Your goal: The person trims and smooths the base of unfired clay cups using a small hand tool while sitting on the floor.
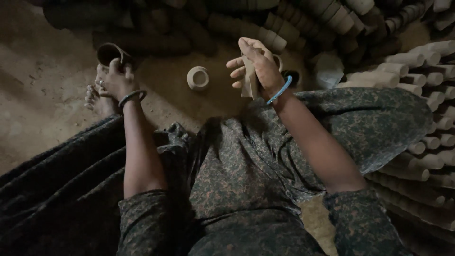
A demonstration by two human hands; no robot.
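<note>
My left hand (113,78) grips a dark clay cup (110,52) by its side, held low over the earthen floor at the left, above my bare foot (97,99). A dark bangle circles that wrist. My right hand (256,64) is raised over my lap, its fingers around a pale clay cup (250,80) that hangs below the palm; a blue bangle sits on that wrist. A small pale clay pot (197,78) stands on the floor between my hands, touched by neither.
Rows of stacked dark clay cups (227,23) lie across the back. Pale cups in long stacks (426,95) fill the right side. My lap is covered by dark patterned cloth (246,161). Bare dirt floor (42,80) lies at the left.
</note>
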